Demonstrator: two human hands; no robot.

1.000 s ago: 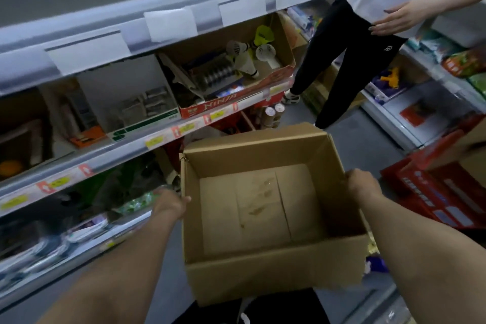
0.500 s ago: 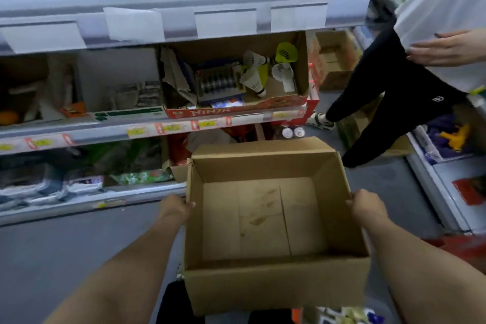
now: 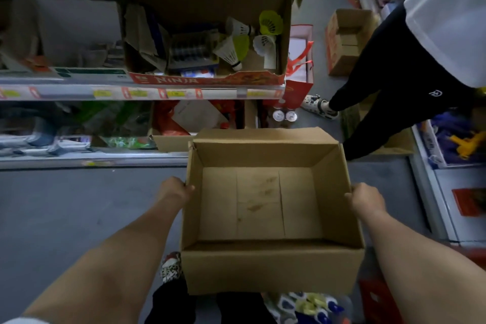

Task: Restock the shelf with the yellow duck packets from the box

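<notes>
The shelving (image 3: 147,93) fills the left and top of the view, its price rail running across above a lower tier of blurred goods; the grey floor (image 3: 65,205) lies beneath it. In front of the wearer is the cardboard box (image 3: 271,268), held level with its flaps open and its bottom bare; no packet lies inside it. A second person (image 3: 394,81) in dark trousers stands to the right, near the end of the shelf and apart from the box. On the middle tier sits a red-fronted tray (image 3: 207,79) holding shuttlecocks (image 3: 231,52) and other oddments. At the bottom edge, below the box, lies a heap of packets (image 3: 310,302) showing yellow shapes on blue; these may be the yellow duck packets, though they are too blurred to tell, and none can be made out on the shelf.

The left hand (image 3: 173,189) grips the box's left wall, thumb at the rim; the right hand (image 3: 365,198) clasps the right wall likewise; the fingers of both are hidden behind the cardboard.

With the box empty, the unloading step looks finished and the step in hand is probably carrying the carton off; the next move calls for a clear spot to set it down, a level two-handed hold, and a path that avoids the bystander's legs.
</notes>
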